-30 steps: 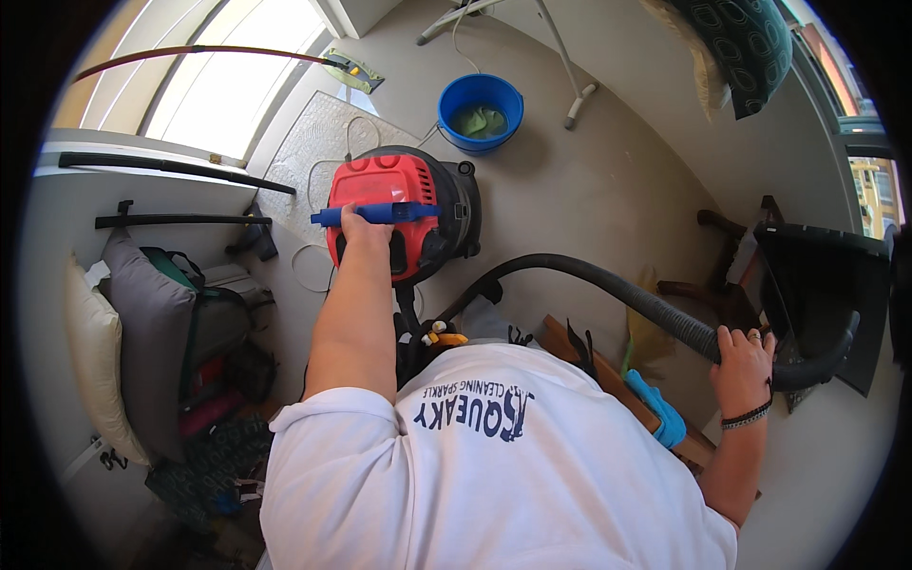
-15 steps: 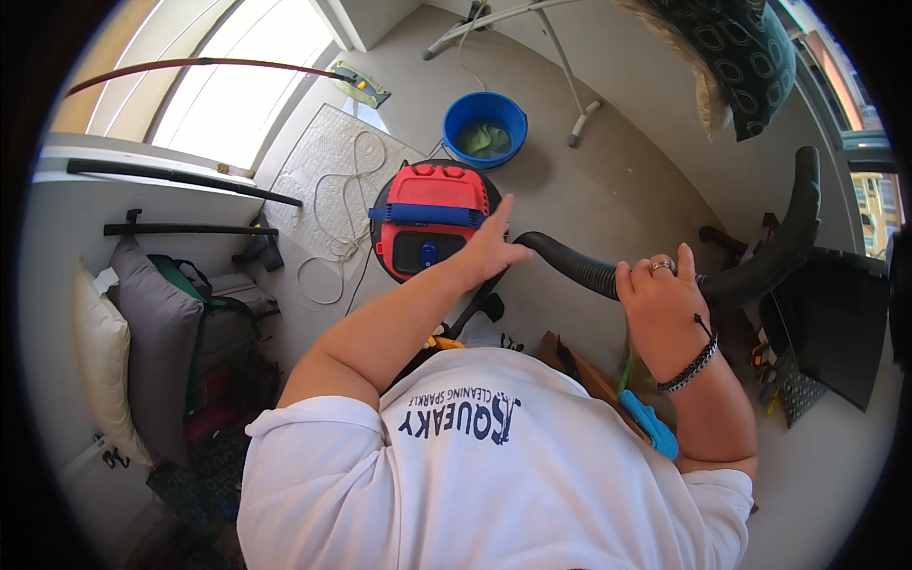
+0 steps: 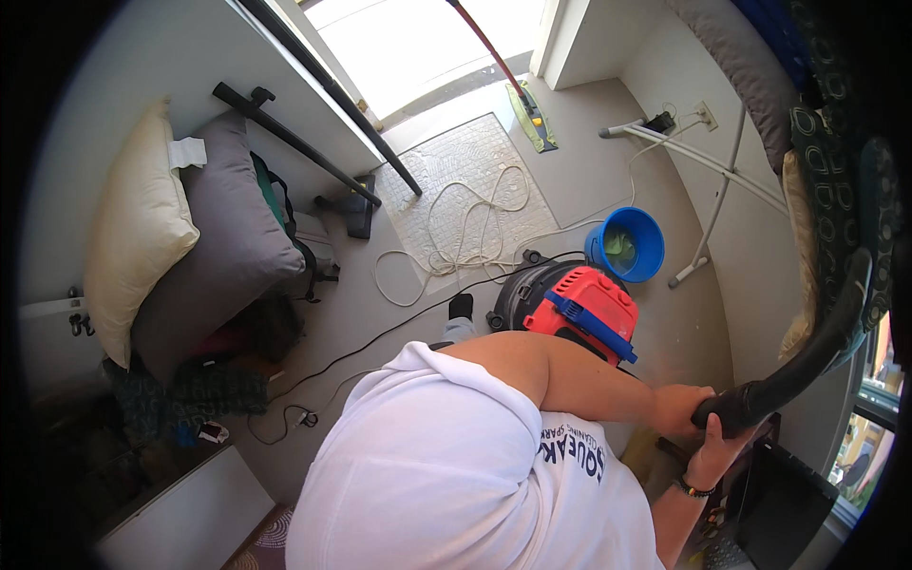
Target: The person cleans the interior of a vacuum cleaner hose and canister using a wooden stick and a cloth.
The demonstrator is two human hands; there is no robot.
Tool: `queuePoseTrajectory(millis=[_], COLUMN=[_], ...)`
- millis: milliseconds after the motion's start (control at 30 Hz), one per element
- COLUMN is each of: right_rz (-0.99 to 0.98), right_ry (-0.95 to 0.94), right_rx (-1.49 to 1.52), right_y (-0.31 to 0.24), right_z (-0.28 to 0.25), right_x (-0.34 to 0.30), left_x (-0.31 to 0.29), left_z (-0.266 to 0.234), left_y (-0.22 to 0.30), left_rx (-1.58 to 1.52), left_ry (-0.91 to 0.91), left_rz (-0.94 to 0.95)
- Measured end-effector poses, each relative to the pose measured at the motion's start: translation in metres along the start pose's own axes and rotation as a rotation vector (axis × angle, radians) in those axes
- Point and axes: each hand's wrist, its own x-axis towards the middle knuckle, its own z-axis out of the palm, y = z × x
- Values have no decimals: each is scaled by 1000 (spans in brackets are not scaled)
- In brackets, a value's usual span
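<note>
1. A bent black tube (image 3: 793, 382) is held up on the right, near the red and black vacuum cleaner (image 3: 608, 294) and seen in front of some patterned cushions (image 3: 819, 180).
2. The low end of the tube is held by the right hand (image 3: 717, 458): its thumb is put up beside the tube and its fingers are curled under it, with little gap left.
3. The left hand (image 3: 679, 408) is placed at that same low end. It is blurred and partly hidden, so how far its fingers are closed, and whether the tube is gripped by them, cannot be told.
4. The step in hand seems to be the handling of the tube's end with both hands.
5. For the next move, a firm hold by the right hand would be needed if the end is to be turned or pushed by the left.
6. Care would be needed near the blue bucket (image 3: 648, 233), just beside the vacuum cleaner; it could be bumped if the tube is swung low.
</note>
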Motion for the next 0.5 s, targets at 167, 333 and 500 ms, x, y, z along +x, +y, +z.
queuePoseTrajectory(millis=[167,333,500], right_rz=[204,281,381], right_ry=[-47,-206,-221], right_rx=[-498,-804,-971], right_y=[0,7,-6], right_z=[67,59,42], right_x=[14,36,59], left_x=[-35,-162,-352], left_z=[-119,-365,-535], left_y=[-31,-131,-68], left_rx=[372,61,-342], left_ry=[-183,1026,2082], left_rz=[-61,-337,-205])
